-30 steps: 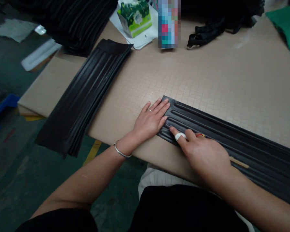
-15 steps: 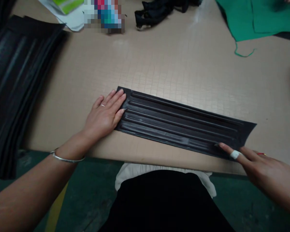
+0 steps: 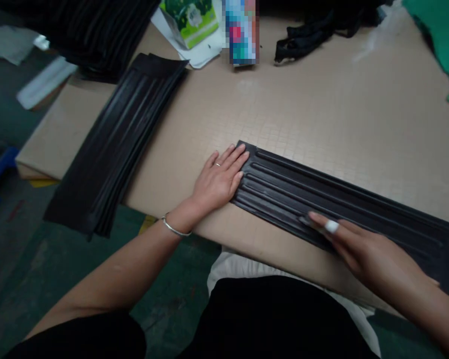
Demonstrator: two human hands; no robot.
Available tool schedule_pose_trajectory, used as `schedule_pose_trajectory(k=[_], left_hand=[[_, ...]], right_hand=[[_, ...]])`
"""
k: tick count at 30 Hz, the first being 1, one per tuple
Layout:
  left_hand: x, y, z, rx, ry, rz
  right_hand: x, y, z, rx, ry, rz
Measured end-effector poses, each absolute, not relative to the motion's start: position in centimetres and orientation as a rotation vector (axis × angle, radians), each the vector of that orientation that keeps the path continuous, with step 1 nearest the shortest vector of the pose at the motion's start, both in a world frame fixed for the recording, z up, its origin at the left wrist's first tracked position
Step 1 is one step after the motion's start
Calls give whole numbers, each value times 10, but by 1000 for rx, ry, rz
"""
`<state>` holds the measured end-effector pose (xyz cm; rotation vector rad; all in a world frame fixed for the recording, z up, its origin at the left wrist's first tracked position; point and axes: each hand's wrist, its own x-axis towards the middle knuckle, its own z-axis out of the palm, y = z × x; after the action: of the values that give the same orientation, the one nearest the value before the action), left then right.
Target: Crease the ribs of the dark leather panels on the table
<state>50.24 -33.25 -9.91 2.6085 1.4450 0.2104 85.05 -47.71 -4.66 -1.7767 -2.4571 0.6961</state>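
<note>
A long dark panel with raised ribs (image 3: pixel 344 194) lies on the table before me, slanting down to the right. My left hand (image 3: pixel 222 177) rests flat on its left end, fingers spread, a ring on one finger. Over the panel's near edge, around its middle, is my right hand (image 3: pixel 336 234), with white tape on one finger. Its fingers are pressed together at a small dark thing by the fingertips, too blurred to name.
On the left, a stack of similar dark panels (image 3: pixel 115 134) overhangs the table's front edge. More dark pieces (image 3: pixel 93 35) lie behind it. Farther back are a green packet (image 3: pixel 194 20), black straps (image 3: pixel 307 37) and green material (image 3: pixel 441 40).
The view has turned left, bringing more of the stack into sight. My right hand has slid along the panel from its right end towards the left. My left hand stays on the left end.
</note>
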Motion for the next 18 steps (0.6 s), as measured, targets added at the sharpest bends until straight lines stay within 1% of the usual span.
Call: schedule_pose_trajectory(k=[4,7,13,16,18], left_hand=[[502,-333,-98,2595,1439,208],[502,-333,-97,2589,1431,210],[502,-331,-98,2564,1430,244],[501,-330,-99,2554,1425,243],[501,-329,-99,2555,1415,238]], right_hand=[[747,-401,-42,-1662,-2685,736],[715,-370,-28,-1562,-2847,816],[711,-345,-5,-1458,-3102,821],[735,-352,1,-1438,-3158,858],[763,-368,1,-1501,-3146,889]])
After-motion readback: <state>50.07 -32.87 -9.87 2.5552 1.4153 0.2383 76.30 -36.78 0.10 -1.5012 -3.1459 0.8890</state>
